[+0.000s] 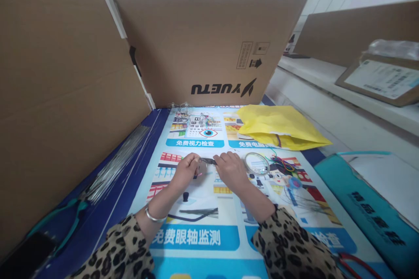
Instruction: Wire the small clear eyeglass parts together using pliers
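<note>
Over the printed mat [225, 209], my right hand [231, 172] is closed around a dark pair of pliers [208, 161], whose narrow jaws point left. My left hand [189, 170] pinches right at the jaw tips. Whatever lies between its fingers is too small to name, though a bit of pink shows just below them. A round clear-centred ring, like a roll of tape [257, 164], lies just right of my right hand. Coloured wires [283, 161] are bunched beside it.
Cardboard panels [203, 48] stand at the back and left. Straight metal wires [118, 161] and teal-handled pliers [73, 213] lie on the left. A yellow bag [281, 126], a teal box [366, 209] and a red-handled tool [356, 263] are on the right. Bent wire pieces [186, 115] sit at the back.
</note>
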Demonstrator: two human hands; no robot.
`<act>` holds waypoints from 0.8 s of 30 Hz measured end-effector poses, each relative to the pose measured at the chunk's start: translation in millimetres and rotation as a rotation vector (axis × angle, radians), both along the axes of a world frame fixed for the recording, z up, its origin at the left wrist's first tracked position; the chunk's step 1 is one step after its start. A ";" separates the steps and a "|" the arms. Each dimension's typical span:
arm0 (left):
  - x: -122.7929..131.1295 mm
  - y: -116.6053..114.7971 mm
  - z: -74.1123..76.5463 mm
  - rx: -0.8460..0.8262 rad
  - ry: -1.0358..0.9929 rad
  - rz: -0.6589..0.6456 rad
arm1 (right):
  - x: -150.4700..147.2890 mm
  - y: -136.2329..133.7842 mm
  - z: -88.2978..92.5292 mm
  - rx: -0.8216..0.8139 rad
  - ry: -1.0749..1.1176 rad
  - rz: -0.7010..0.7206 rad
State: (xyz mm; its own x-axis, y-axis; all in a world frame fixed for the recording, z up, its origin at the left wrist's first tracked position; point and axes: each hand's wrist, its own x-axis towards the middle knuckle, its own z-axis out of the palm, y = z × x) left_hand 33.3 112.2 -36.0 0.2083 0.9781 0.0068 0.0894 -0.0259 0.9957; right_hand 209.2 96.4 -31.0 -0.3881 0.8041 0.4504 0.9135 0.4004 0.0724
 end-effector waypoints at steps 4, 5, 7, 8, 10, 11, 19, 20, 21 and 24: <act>-0.4 1.1 -1.4 -0.004 0.000 0.003 | 0.0 0.2 -0.5 -0.003 0.011 0.005; -0.5 1.4 -1.7 -0.007 0.001 0.004 | 0.1 0.3 -0.5 -0.004 0.014 0.007; -0.6 1.7 -1.9 -0.014 -0.003 -0.001 | 0.4 0.6 -0.8 -0.015 0.017 0.006; -0.7 1.7 -1.7 -0.019 -0.008 -0.005 | 0.6 0.9 -1.0 -0.025 0.019 0.005; -0.8 1.5 -0.7 -0.037 -0.026 -0.016 | 1.0 1.6 -1.6 -0.057 0.034 0.003; -0.8 1.3 0.0 -0.049 -0.038 -0.019 | 1.2 2.0 -2.0 -0.080 0.048 0.002; -0.7 -0.1 3.7 -0.120 -0.117 -0.018 | 3.5 6.0 -5.2 -0.216 0.135 0.015; -0.6 -0.4 3.5 -0.120 -0.118 -0.011 | 4.3 6.1 -5.4 -0.197 0.127 0.019; -0.4 -0.6 3.4 -0.119 -0.117 -0.003 | 5.3 6.0 -5.6 -0.171 0.115 0.021; 0.0 -1.3 3.6 -0.116 -0.106 0.013 | 8.2 5.6 -6.0 -0.082 0.076 0.023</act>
State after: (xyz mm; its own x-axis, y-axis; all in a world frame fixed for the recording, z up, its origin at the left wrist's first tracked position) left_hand 33.3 110.9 -32.4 0.1995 0.9762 -0.0848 -0.0169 0.0900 0.9958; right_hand 217.4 102.0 -37.0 -0.3741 0.8308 0.4120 0.9056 0.4230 -0.0307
